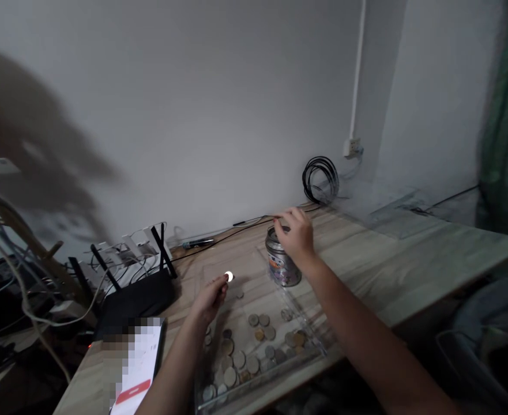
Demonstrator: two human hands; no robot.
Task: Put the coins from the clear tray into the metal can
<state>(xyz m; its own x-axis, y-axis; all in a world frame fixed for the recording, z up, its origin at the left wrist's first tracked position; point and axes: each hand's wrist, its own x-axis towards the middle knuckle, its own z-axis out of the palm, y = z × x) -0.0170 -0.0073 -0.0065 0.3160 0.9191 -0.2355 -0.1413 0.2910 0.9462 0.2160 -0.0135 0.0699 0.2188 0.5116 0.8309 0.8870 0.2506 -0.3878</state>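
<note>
My left hand [210, 300] pinches a coin [229, 276] between thumb and fingertips, and the coin's face shines bright white. It hovers over the left side of a shallow clear plastic tray [260, 380] in which several silver and gold-coloured coins [252, 363] lie scattered. At the tray's far right corner stands an upright metal tin [283, 265] with a printed side. Above the tin's top is my right hand [297, 233], its thumb and fingertips drawn together; whatever they hold, if anything, cannot be made out. The hand partly hides the tin's rim.
To the left are a black router [136, 300] with raised antennas, tangled cables and a phone [139, 363] with a lit screen. A coil of black cable [320, 178] leans against the wall. Toward the right on the table lies a clear plastic sheet or lid [392, 222].
</note>
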